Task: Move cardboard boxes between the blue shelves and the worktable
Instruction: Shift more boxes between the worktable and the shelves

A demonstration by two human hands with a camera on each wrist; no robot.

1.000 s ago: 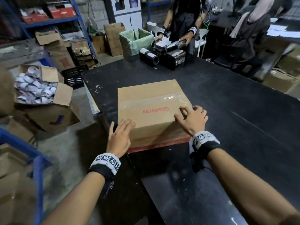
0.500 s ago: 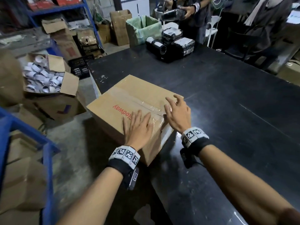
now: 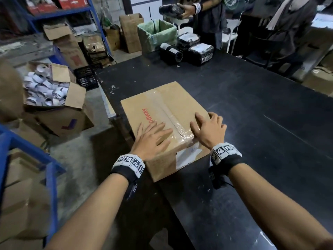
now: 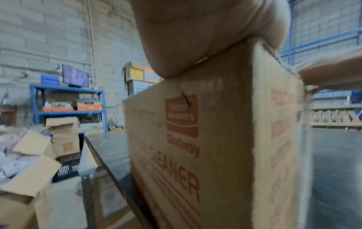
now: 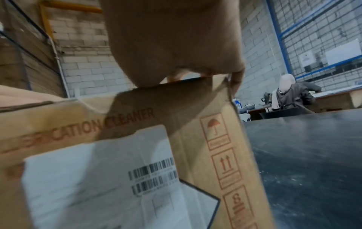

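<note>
A taped brown cardboard box (image 3: 165, 112) with red print lies on the black worktable (image 3: 252, 109), its near left corner jutting over the table's left edge. My left hand (image 3: 153, 136) lies flat on the box top near that corner, fingers straight. My right hand (image 3: 209, 127) rests on the top at the near right corner, fingers spread and slightly bent at the edge. In the left wrist view the palm (image 4: 205, 34) presses the box (image 4: 215, 139). The right wrist view shows the box side (image 5: 137, 147) with a white barcode label (image 5: 109, 178).
An open carton of white rolls (image 3: 48, 91) sits on the floor at left. Blue shelf frames (image 3: 27, 154) stand near left and behind. Black wrapped parcels (image 3: 189, 51) and a green-lined box (image 3: 156, 35) are at the table's far end, where another person (image 3: 207, 13) holds a parcel.
The box has been turned about a quarter turn on the table and slid towards the left edge. My left hand moved from the near side onto the top; my right hand stayed on top.
</note>
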